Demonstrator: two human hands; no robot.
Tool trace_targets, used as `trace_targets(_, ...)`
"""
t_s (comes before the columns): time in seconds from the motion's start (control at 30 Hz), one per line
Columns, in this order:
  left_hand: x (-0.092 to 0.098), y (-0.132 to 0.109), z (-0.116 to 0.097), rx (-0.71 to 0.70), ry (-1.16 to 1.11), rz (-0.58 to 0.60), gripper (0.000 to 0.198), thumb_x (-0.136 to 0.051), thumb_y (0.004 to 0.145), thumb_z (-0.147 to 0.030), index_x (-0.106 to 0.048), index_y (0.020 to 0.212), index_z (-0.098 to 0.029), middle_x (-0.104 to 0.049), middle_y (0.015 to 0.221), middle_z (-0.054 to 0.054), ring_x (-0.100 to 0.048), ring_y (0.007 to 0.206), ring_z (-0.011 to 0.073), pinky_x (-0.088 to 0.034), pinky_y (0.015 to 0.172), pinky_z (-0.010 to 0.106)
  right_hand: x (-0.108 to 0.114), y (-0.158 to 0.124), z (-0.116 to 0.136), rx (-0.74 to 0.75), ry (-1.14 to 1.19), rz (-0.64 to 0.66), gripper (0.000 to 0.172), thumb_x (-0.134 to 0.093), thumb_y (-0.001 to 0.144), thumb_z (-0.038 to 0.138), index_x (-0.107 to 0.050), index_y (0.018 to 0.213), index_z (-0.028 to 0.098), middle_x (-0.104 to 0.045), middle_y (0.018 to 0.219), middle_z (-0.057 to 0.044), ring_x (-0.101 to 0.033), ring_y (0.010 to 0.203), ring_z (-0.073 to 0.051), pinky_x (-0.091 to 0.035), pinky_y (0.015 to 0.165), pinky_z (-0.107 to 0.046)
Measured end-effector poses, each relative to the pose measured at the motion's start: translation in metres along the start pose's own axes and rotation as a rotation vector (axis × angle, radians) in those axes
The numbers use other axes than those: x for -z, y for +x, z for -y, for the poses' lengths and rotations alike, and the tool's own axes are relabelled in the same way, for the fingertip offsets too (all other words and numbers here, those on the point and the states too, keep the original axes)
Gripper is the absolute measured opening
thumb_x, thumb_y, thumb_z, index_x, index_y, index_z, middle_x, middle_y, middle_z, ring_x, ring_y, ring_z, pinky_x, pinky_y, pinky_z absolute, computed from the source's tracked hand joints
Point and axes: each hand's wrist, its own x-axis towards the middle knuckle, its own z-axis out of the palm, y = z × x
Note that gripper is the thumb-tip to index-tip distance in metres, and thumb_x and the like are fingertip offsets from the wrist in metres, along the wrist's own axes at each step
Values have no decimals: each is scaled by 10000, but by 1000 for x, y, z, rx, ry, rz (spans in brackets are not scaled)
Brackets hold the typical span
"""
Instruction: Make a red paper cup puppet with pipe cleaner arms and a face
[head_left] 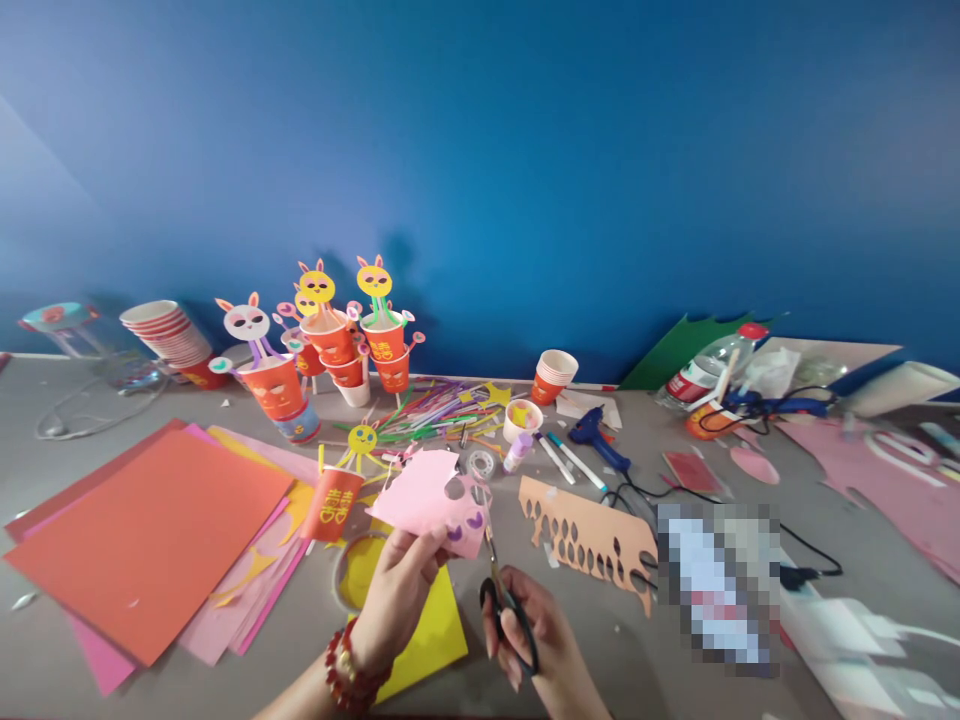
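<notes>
A pink sheet of paper (416, 490) with purple shapes on it and round pieces cut from its edge is pinched in my left hand (409, 565). Black-handled scissors (491, 545) are in my right hand (536, 625), fingers through the loops, blades at the sheet's right edge. How far the blades are apart is hard to make out. Below the left hand lie yellow paper (431, 630) and a roll of tape (349, 575). To the left, a red paper cup (334, 503) with gold characters lies beside a yellow smiling paper face (362, 438).
Coloured paper sheets (165, 530) are stacked at left. Cup figures with paper faces (274, 390) stand behind, near scattered coloured sticks (442, 405). A blue glue gun (598, 437), cut orange paper (589, 525), markers (574, 460), a bottle (712, 365) and cables (720, 495) are at right.
</notes>
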Motion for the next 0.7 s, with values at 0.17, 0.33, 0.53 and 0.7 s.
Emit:
trace_targets(0.17, 2, 0, 2, 12, 7, -7, 200, -884, 691, -322, -775, 776, -177, -781, 844, 50, -712, 818, 184, -590, 786, 285, -1, -2, 5, -20, -16, -23, 605, -666, 772, 766, -513, 844, 184, -560, 577, 52, -316, 335, -18, -262, 343, -157)
trace_targets(0.33, 4, -1, 3, 5, 78, -30, 195, -862, 698, -363, -765, 755, -204, -775, 817, 52, -709, 845, 218, -586, 785, 310, 0, -1, 1, -15, -1, -31, 599, -671, 772, 761, -525, 843, 184, -572, 571, 47, -306, 327, -23, -257, 333, -163)
trace_targets(0.53, 3, 0, 1, 16, 23, -7, 208, -883, 679, -346, -788, 815, -220, -791, 882, 43, -707, 838, 203, -590, 773, 296, 2, -3, 2, -30, 1, -33, 591, -666, 788, 752, -530, 841, 179, -582, 575, 38, -320, 333, -21, -261, 339, -158)
trace_targets(0.7, 4, 0, 0, 22, 13, 9, 199, -877, 692, -325, -793, 845, -230, -799, 940, 45, -717, 887, 210, -591, 815, 299, 4, -2, 4, -24, -22, -15, 589, -677, 780, 749, -510, 815, 186, -571, 556, 48, -314, 319, -16, -253, 327, -153)
